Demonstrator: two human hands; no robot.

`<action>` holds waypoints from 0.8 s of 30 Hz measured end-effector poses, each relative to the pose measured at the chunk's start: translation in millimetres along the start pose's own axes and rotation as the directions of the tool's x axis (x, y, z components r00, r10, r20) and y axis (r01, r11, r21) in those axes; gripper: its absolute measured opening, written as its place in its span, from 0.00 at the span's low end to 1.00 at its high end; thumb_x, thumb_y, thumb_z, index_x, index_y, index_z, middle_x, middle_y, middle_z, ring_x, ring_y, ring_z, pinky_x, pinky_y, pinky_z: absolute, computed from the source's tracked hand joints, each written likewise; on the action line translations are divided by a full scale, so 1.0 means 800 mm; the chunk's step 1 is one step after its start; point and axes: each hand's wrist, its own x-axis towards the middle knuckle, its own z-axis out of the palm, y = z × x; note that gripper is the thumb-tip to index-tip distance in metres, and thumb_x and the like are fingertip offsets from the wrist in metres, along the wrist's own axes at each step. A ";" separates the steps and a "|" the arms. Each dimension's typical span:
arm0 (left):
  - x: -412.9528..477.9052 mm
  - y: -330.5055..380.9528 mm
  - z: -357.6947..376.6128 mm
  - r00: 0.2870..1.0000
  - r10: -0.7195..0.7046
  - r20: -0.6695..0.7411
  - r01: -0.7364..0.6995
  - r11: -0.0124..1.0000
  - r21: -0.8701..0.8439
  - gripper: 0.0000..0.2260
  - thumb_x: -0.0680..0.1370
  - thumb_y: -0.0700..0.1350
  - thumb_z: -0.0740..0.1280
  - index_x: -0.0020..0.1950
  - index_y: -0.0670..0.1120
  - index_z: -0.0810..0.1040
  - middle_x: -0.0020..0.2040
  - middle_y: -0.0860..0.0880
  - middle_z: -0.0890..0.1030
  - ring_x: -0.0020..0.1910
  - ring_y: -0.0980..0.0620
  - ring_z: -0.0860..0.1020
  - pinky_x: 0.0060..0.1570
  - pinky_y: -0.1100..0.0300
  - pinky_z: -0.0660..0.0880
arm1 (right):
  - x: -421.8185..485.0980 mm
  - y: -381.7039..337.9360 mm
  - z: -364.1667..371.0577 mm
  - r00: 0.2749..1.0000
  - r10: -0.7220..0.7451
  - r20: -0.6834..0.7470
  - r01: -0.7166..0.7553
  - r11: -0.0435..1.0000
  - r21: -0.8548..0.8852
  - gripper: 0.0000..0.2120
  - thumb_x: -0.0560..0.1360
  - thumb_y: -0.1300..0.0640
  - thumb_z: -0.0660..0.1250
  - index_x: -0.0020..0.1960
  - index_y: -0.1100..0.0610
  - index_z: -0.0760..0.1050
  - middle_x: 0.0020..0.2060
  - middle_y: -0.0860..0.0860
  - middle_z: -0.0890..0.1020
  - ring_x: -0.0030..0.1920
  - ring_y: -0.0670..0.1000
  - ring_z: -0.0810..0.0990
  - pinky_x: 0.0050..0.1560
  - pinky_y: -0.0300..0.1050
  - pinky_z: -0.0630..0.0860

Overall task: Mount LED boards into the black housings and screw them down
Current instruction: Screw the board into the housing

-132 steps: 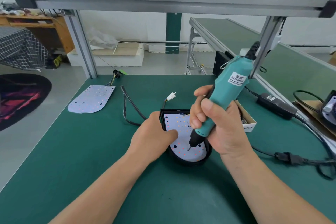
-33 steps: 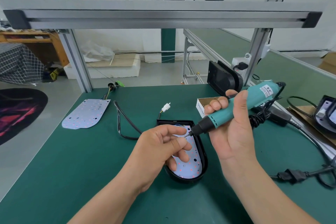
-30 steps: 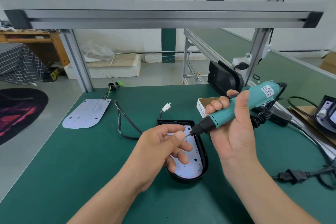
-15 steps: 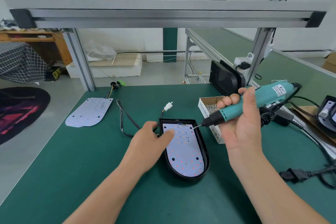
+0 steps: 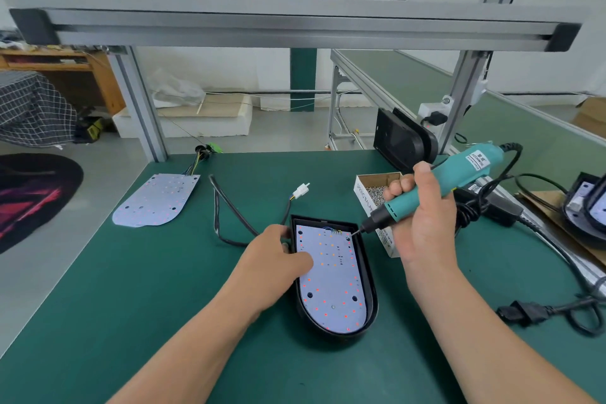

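Observation:
A black housing (image 5: 370, 289) lies on the green table with a white LED board (image 5: 331, 285) seated inside it. My left hand (image 5: 275, 259) rests on the housing's left rim, the thumb pressing on the board and the fingers curled over the outer edge. My right hand (image 5: 423, 223) grips a teal electric screwdriver (image 5: 436, 184) tilted down to the left. Its bit tip hovers at the board's upper right corner. A second loose LED board (image 5: 157, 200) lies at the far left of the table.
An open cardboard box of screws (image 5: 377, 193) stands just right of the housing. Another black housing (image 5: 403, 141) leans on the frame post behind it. Cables and a power brick (image 5: 492, 210) trail on the right. A white connector (image 5: 301, 191) lies behind the housing.
My left hand dropped from the screwdriver tip and settled on the housing's left edge. My right hand carried the screwdriver right and back, its bit now at the board's upper right corner.

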 end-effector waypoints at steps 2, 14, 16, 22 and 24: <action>0.000 -0.001 0.000 1.000 -0.004 -0.001 0.004 1.000 -0.001 0.23 0.62 0.54 0.69 0.58 0.60 0.76 0.48 0.50 0.88 0.51 0.43 0.86 0.58 0.37 0.82 | 0.000 0.000 0.000 1.000 0.000 0.014 0.000 1.000 -0.015 0.09 0.79 0.55 0.74 0.48 0.53 0.74 0.35 0.51 0.73 0.35 0.51 0.74 0.41 0.45 0.78; -0.007 0.009 0.000 1.000 -0.025 -0.004 0.025 1.000 -0.009 0.22 0.63 0.53 0.69 0.58 0.58 0.76 0.47 0.48 0.88 0.51 0.40 0.86 0.56 0.38 0.82 | -0.002 0.000 0.001 0.994 -0.017 0.108 0.024 0.998 -0.062 0.06 0.80 0.57 0.72 0.47 0.52 0.75 0.34 0.51 0.71 0.34 0.52 0.71 0.39 0.44 0.75; -0.007 0.010 0.000 1.000 -0.030 -0.004 0.029 0.999 -0.013 0.23 0.63 0.53 0.69 0.58 0.59 0.76 0.47 0.47 0.88 0.51 0.40 0.86 0.56 0.38 0.82 | -0.003 -0.001 0.002 0.994 -0.019 0.106 0.026 0.998 -0.059 0.06 0.80 0.57 0.72 0.47 0.52 0.75 0.34 0.51 0.71 0.34 0.51 0.72 0.39 0.44 0.76; -0.008 0.011 0.000 0.999 -0.036 -0.006 0.036 0.999 -0.007 0.23 0.63 0.53 0.69 0.58 0.59 0.76 0.47 0.46 0.88 0.51 0.39 0.85 0.56 0.38 0.81 | -0.004 -0.003 0.002 0.994 -0.019 0.110 0.027 0.997 -0.069 0.06 0.80 0.57 0.72 0.48 0.52 0.76 0.34 0.51 0.71 0.34 0.52 0.72 0.40 0.44 0.76; -0.008 0.011 0.001 0.999 -0.035 -0.010 0.035 0.999 -0.005 0.23 0.62 0.54 0.69 0.58 0.59 0.76 0.47 0.46 0.88 0.51 0.39 0.85 0.56 0.38 0.81 | -0.004 -0.003 0.001 0.992 -0.023 0.125 0.034 0.995 -0.090 0.06 0.80 0.57 0.72 0.48 0.52 0.75 0.34 0.51 0.71 0.35 0.52 0.72 0.40 0.45 0.75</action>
